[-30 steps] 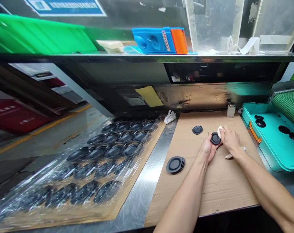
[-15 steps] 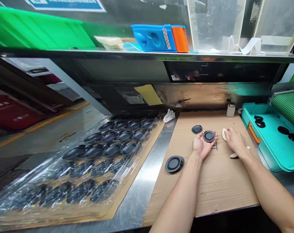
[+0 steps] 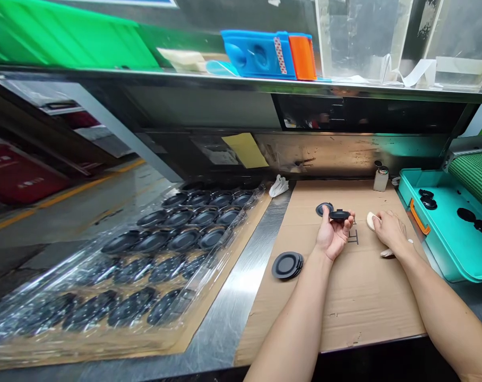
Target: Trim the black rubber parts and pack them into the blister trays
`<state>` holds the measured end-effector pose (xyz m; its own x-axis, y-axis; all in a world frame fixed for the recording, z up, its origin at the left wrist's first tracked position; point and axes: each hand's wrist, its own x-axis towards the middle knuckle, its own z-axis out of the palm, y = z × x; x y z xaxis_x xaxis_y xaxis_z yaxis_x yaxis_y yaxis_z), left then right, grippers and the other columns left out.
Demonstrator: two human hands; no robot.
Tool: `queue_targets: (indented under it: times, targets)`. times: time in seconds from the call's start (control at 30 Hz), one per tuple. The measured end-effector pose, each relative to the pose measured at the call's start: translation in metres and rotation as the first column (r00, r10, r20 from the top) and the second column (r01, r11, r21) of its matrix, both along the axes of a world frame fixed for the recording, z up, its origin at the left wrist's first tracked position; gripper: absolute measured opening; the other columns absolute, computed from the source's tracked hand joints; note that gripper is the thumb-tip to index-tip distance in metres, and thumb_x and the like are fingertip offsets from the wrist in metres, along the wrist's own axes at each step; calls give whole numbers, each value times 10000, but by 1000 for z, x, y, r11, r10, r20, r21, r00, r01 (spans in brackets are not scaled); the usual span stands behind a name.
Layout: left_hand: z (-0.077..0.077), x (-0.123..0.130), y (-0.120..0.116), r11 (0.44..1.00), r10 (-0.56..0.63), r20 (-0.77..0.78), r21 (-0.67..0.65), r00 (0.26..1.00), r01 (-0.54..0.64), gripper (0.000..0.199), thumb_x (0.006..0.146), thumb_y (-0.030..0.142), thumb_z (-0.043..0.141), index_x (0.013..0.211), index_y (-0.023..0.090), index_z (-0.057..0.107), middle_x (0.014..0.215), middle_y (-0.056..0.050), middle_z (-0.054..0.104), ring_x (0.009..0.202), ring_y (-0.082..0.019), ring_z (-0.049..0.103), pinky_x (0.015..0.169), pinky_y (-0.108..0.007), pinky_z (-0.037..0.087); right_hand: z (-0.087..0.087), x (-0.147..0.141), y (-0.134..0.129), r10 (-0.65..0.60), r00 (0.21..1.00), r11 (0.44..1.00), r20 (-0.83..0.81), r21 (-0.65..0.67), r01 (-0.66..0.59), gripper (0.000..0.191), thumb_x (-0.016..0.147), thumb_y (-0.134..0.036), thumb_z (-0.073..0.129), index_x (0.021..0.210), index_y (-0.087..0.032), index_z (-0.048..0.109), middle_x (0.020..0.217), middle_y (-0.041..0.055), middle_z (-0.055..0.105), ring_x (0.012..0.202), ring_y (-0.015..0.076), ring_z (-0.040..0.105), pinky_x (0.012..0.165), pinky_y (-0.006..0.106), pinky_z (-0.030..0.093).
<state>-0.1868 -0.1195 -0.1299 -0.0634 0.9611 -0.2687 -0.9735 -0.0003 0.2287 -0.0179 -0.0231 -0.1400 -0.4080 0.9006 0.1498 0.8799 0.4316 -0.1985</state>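
Note:
My left hand [image 3: 333,237] is closed on a round black plastic lid [image 3: 340,215] with a small tab, gripping it between thumb and fingers. The lid is tilted so that it shows nearly edge-on. To the right, my right hand [image 3: 390,229] pinches a cream-coloured round pad [image 3: 370,220] just above the cardboard [image 3: 368,307]. Another black lid [image 3: 323,208] lies behind my left thumb, partly covered. A short stack of black lids [image 3: 286,265] sits left of my left forearm. Under my right wrist is a small white-and-dark item [image 3: 387,254], mostly hidden.
At left, a clear plastic tray [image 3: 221,260] holds rows of black lids. A turquoise bin [image 3: 456,246] with several black pieces stands at right. A small bottle [image 3: 380,179] and crumpled white cloth [image 3: 279,186] are at the back. A metal shelf [image 3: 249,85] crosses overhead.
My left hand has tipped the lid from facing up to nearly edge-on, with the thumb now over its left side. My right hand and the pad stay almost in place.

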Motion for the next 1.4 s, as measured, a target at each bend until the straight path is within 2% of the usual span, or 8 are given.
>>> queue_targets:
  times: [0.27,0.4,0.47,0.6,0.67,1.03,1.3,1.4]
  targets:
    - [2,1,-1,1000,-13,-71,-6,997,12,678,996,629,281,1010,44,622,910,-148,681,692,-115,689,584,-144,585,-4,-1,3,8,1000,1000,12,14,-8,327,1006,-389,385,1020,-202,653,1110,101,672,1070,253,595,816,317,404]
    - [-6,10,3,992,118,-397,5,910,-126,511,887,587,625,1078,113,636,982,-113,680,789,-158,698,658,-237,599,-2,-1,2,9,1000,1000,14,-1,-9,333,1011,-393,379,1053,-207,653,1130,100,666,1075,245,594,839,312,406]
    - [-13,17,5,957,246,-707,68,664,-282,555,735,467,828,1157,161,638,1075,-99,670,881,-176,689,758,-287,588,-1,-1,1,7,1000,1000,14,-4,-7,336,1011,-390,378,1058,-206,655,1127,99,664,1073,246,598,838,311,410]
    - [-24,29,5,862,329,-941,334,-79,-383,786,649,338,889,1352,222,558,1225,-103,643,1142,-245,620,1000,-385,494,-1,-1,1,6,1000,1000,17,-3,-6,320,1006,-372,392,1060,-202,659,1127,99,661,1073,242,598,841,306,417]
    - [-26,32,4,842,332,-912,402,-242,-358,921,673,328,872,1473,252,422,1213,-94,656,1175,-256,608,1036,-411,466,-1,-1,1,8,1000,1000,18,-4,-8,326,1009,-374,387,1060,-203,659,1130,101,660,1075,240,597,851,305,418]
    - [-30,31,4,824,291,-870,439,-397,-358,1118,691,336,873,1569,261,184,1223,-103,674,1166,-263,623,1034,-430,464,-3,-1,3,14,1000,1000,15,-11,-14,333,1011,-385,380,1053,-210,660,1131,99,664,1080,244,594,851,309,416]
    - [-20,37,-1,768,384,-791,560,-476,-311,985,741,353,843,1535,259,266,1283,-112,646,1178,-248,607,1035,-409,468,1,-1,-1,5,999,1000,34,-21,-4,366,1014,-395,354,1046,-204,664,1122,111,659,1073,247,592,825,309,410]
    - [-22,36,-1,820,330,-827,490,-454,-297,687,795,415,783,1388,236,488,1226,-103,672,1140,-239,617,993,-377,486,1,-1,0,1,999,1000,41,-26,0,382,1017,-409,347,1062,-202,666,1137,115,655,1081,246,588,838,310,410]
